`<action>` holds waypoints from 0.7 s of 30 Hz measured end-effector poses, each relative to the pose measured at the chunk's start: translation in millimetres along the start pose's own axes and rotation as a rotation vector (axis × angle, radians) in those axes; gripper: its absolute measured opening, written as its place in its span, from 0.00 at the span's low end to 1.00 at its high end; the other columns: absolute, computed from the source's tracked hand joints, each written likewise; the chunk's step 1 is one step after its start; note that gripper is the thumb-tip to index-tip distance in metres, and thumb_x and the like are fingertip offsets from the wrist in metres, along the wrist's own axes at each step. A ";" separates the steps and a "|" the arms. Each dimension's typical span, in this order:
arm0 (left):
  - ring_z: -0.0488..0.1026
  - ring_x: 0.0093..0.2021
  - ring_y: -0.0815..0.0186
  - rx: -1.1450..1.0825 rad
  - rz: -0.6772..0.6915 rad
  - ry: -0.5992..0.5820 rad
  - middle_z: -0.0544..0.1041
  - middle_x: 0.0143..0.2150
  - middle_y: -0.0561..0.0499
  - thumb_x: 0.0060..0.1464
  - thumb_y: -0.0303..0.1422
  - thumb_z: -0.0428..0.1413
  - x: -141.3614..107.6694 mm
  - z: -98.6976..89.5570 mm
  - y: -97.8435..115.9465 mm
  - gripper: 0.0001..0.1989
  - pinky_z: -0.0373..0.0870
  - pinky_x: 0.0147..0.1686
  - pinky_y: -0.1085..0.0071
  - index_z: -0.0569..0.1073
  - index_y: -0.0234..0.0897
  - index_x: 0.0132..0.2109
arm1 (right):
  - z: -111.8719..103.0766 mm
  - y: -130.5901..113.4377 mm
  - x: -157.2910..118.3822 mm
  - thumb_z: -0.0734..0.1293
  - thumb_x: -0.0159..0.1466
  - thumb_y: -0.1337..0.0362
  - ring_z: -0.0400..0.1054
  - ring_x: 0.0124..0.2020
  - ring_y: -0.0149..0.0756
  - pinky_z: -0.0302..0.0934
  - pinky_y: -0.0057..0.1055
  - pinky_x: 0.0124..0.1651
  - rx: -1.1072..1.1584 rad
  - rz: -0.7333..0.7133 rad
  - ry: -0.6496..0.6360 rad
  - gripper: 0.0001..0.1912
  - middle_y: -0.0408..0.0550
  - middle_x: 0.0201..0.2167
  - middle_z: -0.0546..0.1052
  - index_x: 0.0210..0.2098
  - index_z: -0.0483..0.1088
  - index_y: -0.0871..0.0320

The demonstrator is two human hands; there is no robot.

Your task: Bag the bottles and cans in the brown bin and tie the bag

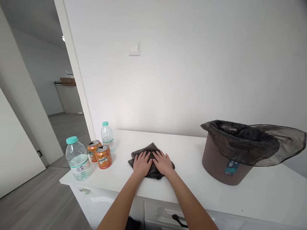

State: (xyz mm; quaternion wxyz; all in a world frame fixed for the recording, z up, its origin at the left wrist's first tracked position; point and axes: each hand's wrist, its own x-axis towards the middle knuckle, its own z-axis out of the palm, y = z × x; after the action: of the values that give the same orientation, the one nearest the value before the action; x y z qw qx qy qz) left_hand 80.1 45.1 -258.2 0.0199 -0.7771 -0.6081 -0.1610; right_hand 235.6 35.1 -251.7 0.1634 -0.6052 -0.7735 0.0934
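A black plastic bag [151, 148] lies folded into a rough flat pad on the white cabinet top [187, 185]. My left hand [142, 163] rests flat on its left part, fingers spread. Beside it, my right hand [164, 163] presses on the right part, also with fingers stretched out. Both palms hide much of the bag. Neither hand grips anything. To the right stands a brown trash bin [213, 156], its rim covered by a black bin liner [249, 147] that flares out on the right side.
Left on the cabinet stand two orange soda cans [104, 157] [93, 150], a large bottle [79, 159] with a teal cap and a smaller bottle [107, 134] behind. A wall with a light switch [134, 49] rises at the back. A doorway opens at left; a black drawer handle [178, 219] sits below.
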 end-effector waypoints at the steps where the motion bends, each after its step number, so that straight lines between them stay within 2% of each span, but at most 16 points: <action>1: 0.53 0.76 0.53 0.012 -0.003 -0.004 0.58 0.75 0.46 0.69 0.43 0.42 -1.5 0.0 -4.6 0.28 0.45 0.73 0.45 0.63 0.42 0.72 | -2.1 0.9 0.0 0.47 0.75 0.51 0.38 0.77 0.43 0.30 0.48 0.76 0.008 0.005 -0.004 0.32 0.41 0.76 0.50 0.75 0.51 0.51; 5: 0.53 0.75 0.55 0.036 0.026 -0.023 0.58 0.75 0.49 0.69 0.48 0.42 -4.0 -6.8 -14.4 0.30 0.47 0.74 0.49 0.63 0.43 0.72 | -11.8 7.5 -2.7 0.48 0.75 0.49 0.38 0.77 0.44 0.30 0.47 0.76 0.036 0.037 -0.014 0.32 0.43 0.77 0.49 0.75 0.52 0.51; 10: 0.52 0.76 0.51 0.040 0.058 -0.021 0.57 0.75 0.46 0.69 0.51 0.43 -11.1 -15.0 -21.3 0.31 0.48 0.72 0.47 0.62 0.43 0.72 | -27.3 24.1 -14.7 0.49 0.76 0.52 0.39 0.77 0.44 0.31 0.46 0.76 0.075 0.074 0.012 0.31 0.46 0.76 0.50 0.75 0.53 0.54; 14: 0.48 0.77 0.55 -0.029 0.131 0.027 0.51 0.78 0.52 0.71 0.50 0.37 -24.4 -24.8 -36.6 0.29 0.48 0.72 0.49 0.58 0.51 0.73 | -32.5 39.7 -31.0 0.44 0.76 0.50 0.40 0.77 0.38 0.37 0.41 0.76 0.142 0.073 0.095 0.33 0.46 0.77 0.48 0.76 0.49 0.56; 16: 0.47 0.77 0.57 -0.075 0.167 0.015 0.50 0.78 0.53 0.71 0.52 0.37 -34.0 -31.7 -46.5 0.30 0.47 0.72 0.49 0.56 0.53 0.74 | -28.3 43.5 -42.7 0.47 0.76 0.48 0.41 0.77 0.38 0.40 0.42 0.76 0.213 0.011 0.204 0.34 0.47 0.77 0.49 0.75 0.50 0.56; 18: 0.49 0.77 0.56 -0.072 0.188 -0.063 0.52 0.77 0.51 0.69 0.56 0.39 -47.0 -39.5 -53.3 0.32 0.47 0.73 0.50 0.57 0.52 0.74 | -20.9 41.5 -56.7 0.55 0.73 0.45 0.45 0.76 0.41 0.39 0.46 0.76 0.271 -0.134 0.285 0.34 0.48 0.75 0.53 0.74 0.55 0.53; 21: 0.52 0.76 0.53 -0.012 0.211 -0.117 0.56 0.76 0.48 0.66 0.58 0.43 -74.6 -51.4 -50.3 0.35 0.50 0.72 0.51 0.60 0.49 0.73 | -11.5 28.2 -78.0 0.67 0.67 0.47 0.51 0.74 0.45 0.36 0.51 0.76 0.289 -0.347 0.263 0.37 0.50 0.72 0.61 0.71 0.60 0.51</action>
State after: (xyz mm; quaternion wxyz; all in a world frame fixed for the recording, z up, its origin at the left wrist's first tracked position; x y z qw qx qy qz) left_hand 5.0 -23.6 -238.2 -0.0035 -0.8450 -0.5220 -0.1161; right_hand 282.0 -33.9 -261.5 0.3610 -0.4407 -0.8165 0.0938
